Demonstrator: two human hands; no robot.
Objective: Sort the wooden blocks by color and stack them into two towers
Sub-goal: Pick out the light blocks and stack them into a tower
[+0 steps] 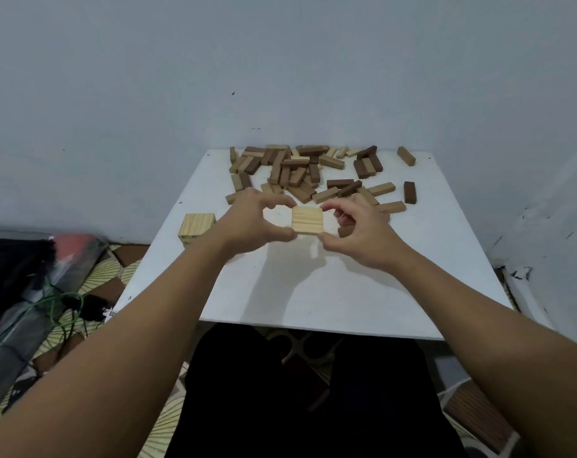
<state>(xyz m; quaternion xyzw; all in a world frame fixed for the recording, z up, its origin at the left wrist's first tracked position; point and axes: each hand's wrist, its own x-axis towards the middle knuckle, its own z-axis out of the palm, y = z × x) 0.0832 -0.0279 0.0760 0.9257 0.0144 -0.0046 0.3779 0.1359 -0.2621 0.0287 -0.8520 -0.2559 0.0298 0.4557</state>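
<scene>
A square layer of light wooden blocks (307, 220) is held above the white table (313, 292), between both hands. My left hand (251, 223) pinches its left side with thumb and fingers. My right hand (359, 233) pinches its right side; a dark block (345, 230) shows under that hand's fingers, and I cannot tell whether it is held. A short tower of light blocks (197, 228) stands at the table's left edge. A mixed heap of light and dark blocks (297, 170) lies across the far part of the table.
Loose blocks lie apart from the heap: a dark one (409, 192) and a light one (406, 156) at the far right. A wall stands right behind the table. On the floor to the left lie a dark bag (13, 276) and a green cord (59, 309).
</scene>
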